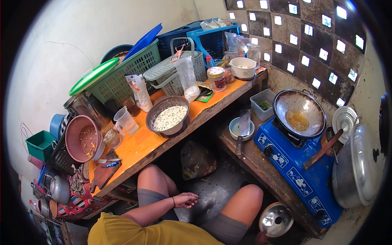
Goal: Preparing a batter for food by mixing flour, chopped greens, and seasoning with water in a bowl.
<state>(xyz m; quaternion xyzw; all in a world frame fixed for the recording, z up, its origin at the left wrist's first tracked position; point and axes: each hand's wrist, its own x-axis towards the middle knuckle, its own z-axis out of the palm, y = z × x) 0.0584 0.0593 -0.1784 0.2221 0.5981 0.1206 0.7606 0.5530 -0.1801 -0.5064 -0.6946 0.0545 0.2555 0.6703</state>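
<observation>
My left hand (185, 200) is over my lap between my bent knees, its fingers curled together. A tiny dark thing shows at the fingertips, too small to name. My right hand and forearm do not show. A round metal lid (276, 219) with a dark centre lies low beside my right knee, and a brownish shape at its lower edge is unclear. Ahead of my knees, a dark plastic bag (198, 160) sits on the floor. On the orange bench top, a brown bowl (168, 116) holds a pale batter with green flecks.
On the right a wok (299, 113) with yellow oil sits on a blue gas stove (292, 171). Beside it, a cleaver (243, 126) rests across a small bowl (234, 128). A large metal pot (354, 167) leans at far right. Left stand a pink colander (84, 139) and a measuring jug (126, 121).
</observation>
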